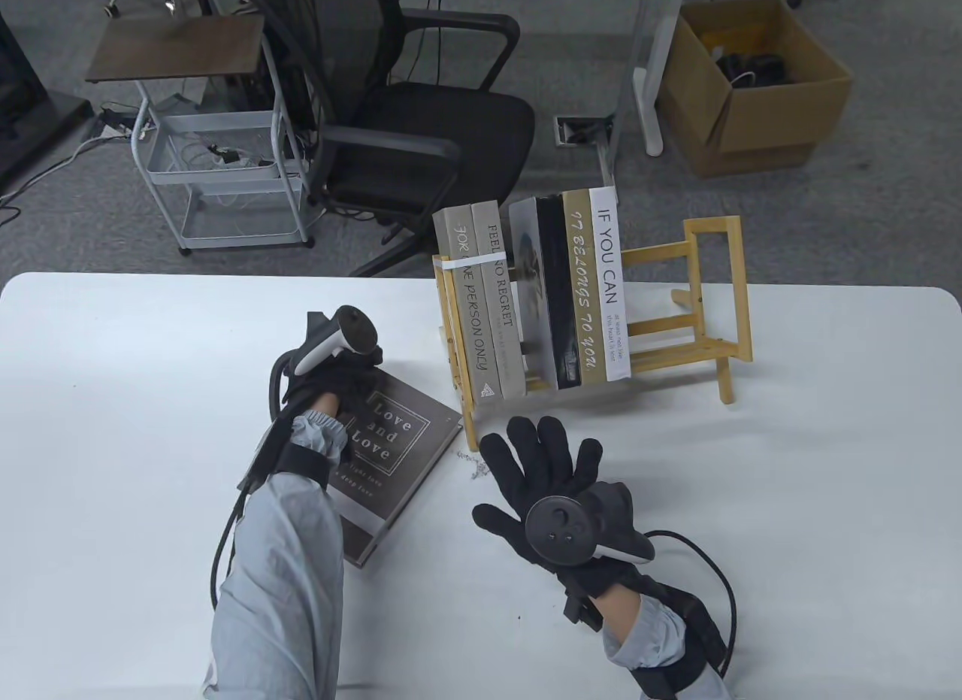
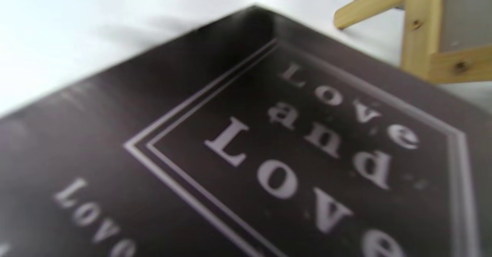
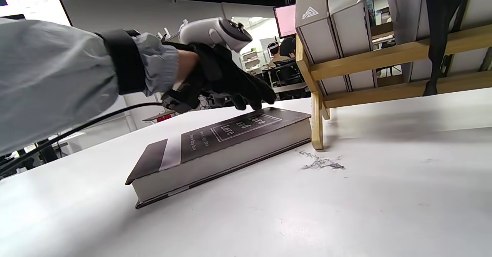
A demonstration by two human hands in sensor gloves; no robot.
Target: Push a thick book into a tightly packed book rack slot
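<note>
Right hand (image 1: 560,497) spread, left hand (image 3: 230,82) over book (image 3: 223,145)

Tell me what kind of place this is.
Probably an office or lab: a black mesh office chair and a cardboard box stand on grey carpet behind the white table, and the right wrist view shows lit monitors.

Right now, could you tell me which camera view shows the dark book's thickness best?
The right wrist view: the dark book lies flat there with its page edge showing along the whole side. The table view shows mostly the cover, partly under the left hand. The left wrist view shows only a blurred cover close-up.
</note>
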